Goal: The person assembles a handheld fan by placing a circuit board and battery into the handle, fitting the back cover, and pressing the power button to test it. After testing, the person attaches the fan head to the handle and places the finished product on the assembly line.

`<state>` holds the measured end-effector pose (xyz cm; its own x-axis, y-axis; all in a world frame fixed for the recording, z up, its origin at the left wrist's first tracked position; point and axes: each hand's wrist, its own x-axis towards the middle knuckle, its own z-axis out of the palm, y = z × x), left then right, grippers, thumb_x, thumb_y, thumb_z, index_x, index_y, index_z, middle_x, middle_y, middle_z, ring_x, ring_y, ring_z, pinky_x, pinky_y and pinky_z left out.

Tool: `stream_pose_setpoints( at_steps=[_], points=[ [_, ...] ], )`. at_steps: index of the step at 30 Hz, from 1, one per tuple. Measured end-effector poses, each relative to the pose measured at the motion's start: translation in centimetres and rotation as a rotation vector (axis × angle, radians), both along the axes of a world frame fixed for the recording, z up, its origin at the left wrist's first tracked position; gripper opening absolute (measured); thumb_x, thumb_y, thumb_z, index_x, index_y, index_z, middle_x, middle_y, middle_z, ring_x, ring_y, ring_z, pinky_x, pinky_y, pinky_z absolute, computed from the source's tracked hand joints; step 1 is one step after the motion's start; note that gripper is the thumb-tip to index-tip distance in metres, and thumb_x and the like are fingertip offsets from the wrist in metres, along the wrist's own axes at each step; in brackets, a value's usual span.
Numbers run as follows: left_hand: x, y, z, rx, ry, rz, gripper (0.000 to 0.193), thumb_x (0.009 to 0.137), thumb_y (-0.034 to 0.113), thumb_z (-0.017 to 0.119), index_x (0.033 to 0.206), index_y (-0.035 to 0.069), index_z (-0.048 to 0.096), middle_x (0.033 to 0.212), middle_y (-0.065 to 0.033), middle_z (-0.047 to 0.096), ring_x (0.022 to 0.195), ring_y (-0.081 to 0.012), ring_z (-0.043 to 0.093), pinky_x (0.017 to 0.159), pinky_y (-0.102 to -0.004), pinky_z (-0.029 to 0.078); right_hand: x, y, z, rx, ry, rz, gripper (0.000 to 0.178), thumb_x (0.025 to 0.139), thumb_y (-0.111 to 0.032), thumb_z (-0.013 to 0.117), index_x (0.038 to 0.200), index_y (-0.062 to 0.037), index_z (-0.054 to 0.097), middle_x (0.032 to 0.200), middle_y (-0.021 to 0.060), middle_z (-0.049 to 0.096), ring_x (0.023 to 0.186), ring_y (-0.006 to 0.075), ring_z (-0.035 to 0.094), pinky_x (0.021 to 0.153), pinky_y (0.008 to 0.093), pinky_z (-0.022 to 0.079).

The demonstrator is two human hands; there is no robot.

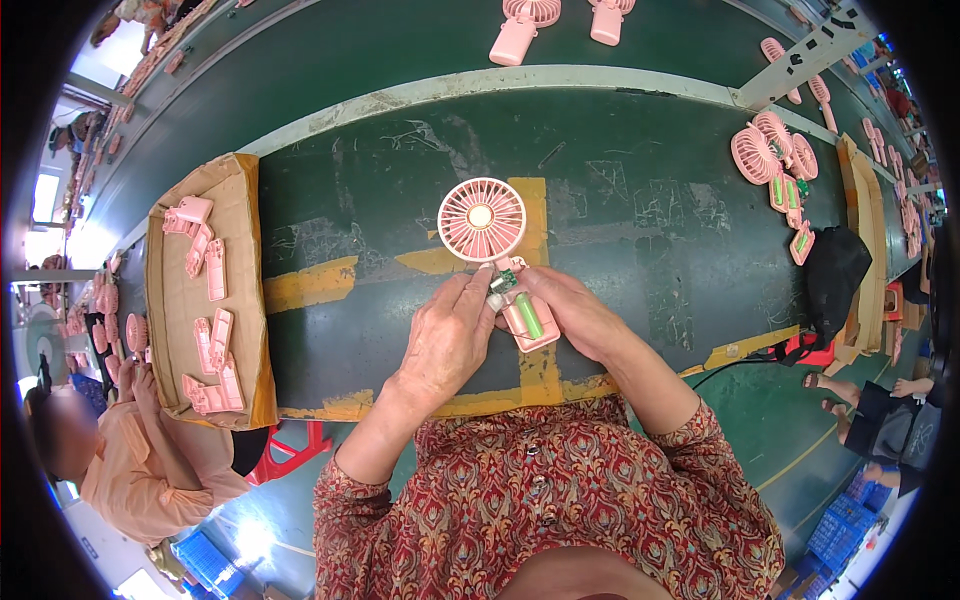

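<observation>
A pink handheld fan [482, 219] lies at the middle of the bench, its round caged head pointing away from me. Its handle is uncovered, showing a green battery cell [529, 316] in the pink shell and a small green circuit board [503, 282] at the neck. My left hand [448, 332] pinches the left side by the board, fingertips pressed together around the neck. From the right, my right hand [578, 312] is closed on the upper edge of the handle. Fingers cover part of the neck and board.
A cardboard tray [258, 300] at left holds pink handle covers [215, 265]. More fans with exposed batteries [780, 170] lie at far right, beside a black bag [838, 280]. Beyond a pale rail [480, 88] is another strip with fans [515, 35]. A co-worker [150, 460] sits at left.
</observation>
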<state>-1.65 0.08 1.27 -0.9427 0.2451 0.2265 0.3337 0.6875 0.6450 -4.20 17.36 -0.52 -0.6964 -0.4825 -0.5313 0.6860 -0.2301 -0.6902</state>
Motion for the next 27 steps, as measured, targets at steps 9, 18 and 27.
stream_pose_setpoints(
  at_steps=[9, 18, 27],
  points=[
    [-0.3, -0.6, -0.3, 0.022, 0.055, 0.007, 0.016, 0.079, 0.005, 0.062, 0.095, 0.003, 0.060, 0.075, -0.0126, 0.061, 0.064, -0.0316, 0.061, 0.056, -0.0383, 0.049, -0.3, -0.2, -1.0, -0.031, -0.031, -0.054, 0.046, 0.097, -0.038, 0.041, 0.117, 0.0028, 0.049, 0.098, 0.0148, 0.062, 0.082, 0.0217, 0.066, 0.066, 0.0283, 0.056],
    [-0.2, -0.1, -0.3, 0.033, 0.028, 0.023, 0.014, 0.081, 0.004, 0.059, 0.093, 0.004, 0.054, 0.076, -0.0142, 0.061, 0.067, -0.0324, 0.062, 0.057, -0.0399, 0.049, -0.3, -0.2, -1.1, -0.029, -0.042, -0.042, 0.042, 0.097, -0.035, 0.042, 0.115, 0.0021, 0.051, 0.096, 0.0119, 0.063, 0.081, 0.0184, 0.065, 0.067, 0.0279, 0.055],
    [-0.5, 0.0, -1.3, 0.111, -0.130, 0.065, 0.010, 0.082, 0.004, 0.057, 0.092, 0.003, 0.054, 0.078, -0.0149, 0.062, 0.070, -0.0333, 0.061, 0.060, -0.0411, 0.049, -0.2, -0.2, -1.0, 0.001, -0.014, -0.068, 0.038, 0.097, -0.032, 0.044, 0.112, 0.0014, 0.055, 0.095, 0.0086, 0.063, 0.080, 0.0124, 0.062, 0.069, 0.0247, 0.052]
  ],
)
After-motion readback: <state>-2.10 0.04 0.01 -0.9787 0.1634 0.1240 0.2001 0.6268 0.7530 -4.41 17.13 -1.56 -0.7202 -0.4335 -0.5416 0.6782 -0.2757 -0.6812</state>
